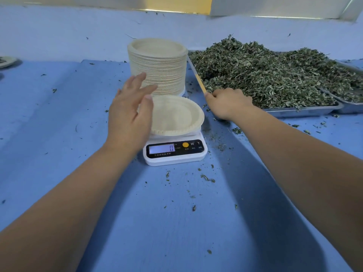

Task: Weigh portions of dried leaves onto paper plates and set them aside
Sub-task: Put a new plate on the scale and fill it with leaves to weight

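An empty paper plate [176, 114] sits on a small white digital scale [174, 152] whose display reads 0. My left hand [129, 110] is spread open at the plate's left rim, fingers straight, thumb over the edge. Behind it stands a tall stack of paper plates [157, 71]. To the right, a heap of dried green leaves [265, 75] fills a metal tray [300, 110]. My right hand [227, 104] is at the tray's near left corner, its fingers curled down into the leaves and their tips hidden.
A second metal tray [351, 107] with leaves adjoins the first on the far right. A plate with leaves [6, 61] lies at the far left edge. Leaf crumbs are scattered over the blue table [59, 114].
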Demonstrator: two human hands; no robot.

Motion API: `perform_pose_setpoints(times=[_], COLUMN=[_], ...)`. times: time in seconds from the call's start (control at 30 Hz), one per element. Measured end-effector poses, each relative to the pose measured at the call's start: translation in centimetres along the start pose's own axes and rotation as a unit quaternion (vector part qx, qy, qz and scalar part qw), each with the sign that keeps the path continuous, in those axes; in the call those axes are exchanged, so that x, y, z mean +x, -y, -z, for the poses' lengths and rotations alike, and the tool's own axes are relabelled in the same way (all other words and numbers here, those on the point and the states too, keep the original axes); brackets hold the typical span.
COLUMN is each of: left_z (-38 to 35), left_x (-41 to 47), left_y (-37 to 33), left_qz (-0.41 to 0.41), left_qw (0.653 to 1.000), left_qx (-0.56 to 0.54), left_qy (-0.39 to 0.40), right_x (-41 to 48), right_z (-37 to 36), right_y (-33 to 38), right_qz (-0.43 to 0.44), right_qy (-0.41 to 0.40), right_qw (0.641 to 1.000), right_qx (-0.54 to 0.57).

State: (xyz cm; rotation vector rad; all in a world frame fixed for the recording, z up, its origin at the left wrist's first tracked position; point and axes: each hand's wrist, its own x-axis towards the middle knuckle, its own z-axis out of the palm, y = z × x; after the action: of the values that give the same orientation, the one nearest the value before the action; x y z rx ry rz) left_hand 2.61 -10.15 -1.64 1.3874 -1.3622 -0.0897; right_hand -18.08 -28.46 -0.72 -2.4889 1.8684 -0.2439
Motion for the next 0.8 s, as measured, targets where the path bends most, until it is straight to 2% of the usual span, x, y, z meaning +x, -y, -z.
perform_pose_setpoints(times=[0.13,0.27,0.47,0.7,0.8], left_z=[0.4,0.7,0.7,0.5,0.4], left_x=[0.7,1.4,1.6,1.6,1.4], left_y=[1.6,2.8,3.4,3.9,4.0], left_qz=[0.186,0.285,0.301,0.288,0.279], left_qw=[0.977,0.945,0.939,0.938,0.940], left_qx=[-0.086,-0.132,-0.130,-0.153,-0.155], left_qy=[-0.062,-0.094,-0.106,-0.115,-0.119], right_x=[-0.2,-0.7,-1.7,0.9,2.0], right_z=[0.1,0.2,-0.6,0.6,1.3], right_y=[-0.1,-0.1,-0.5,-0.5,-1.1], right_qz=[0.018,0.038,0.064,0.046,0.030], right_qy=[0.060,0.047,-0.057,-0.005,-0.043], right_qw=[0.998,0.998,0.996,0.995,0.989], right_qx=[0.015,-0.016,0.000,0.088,0.139])
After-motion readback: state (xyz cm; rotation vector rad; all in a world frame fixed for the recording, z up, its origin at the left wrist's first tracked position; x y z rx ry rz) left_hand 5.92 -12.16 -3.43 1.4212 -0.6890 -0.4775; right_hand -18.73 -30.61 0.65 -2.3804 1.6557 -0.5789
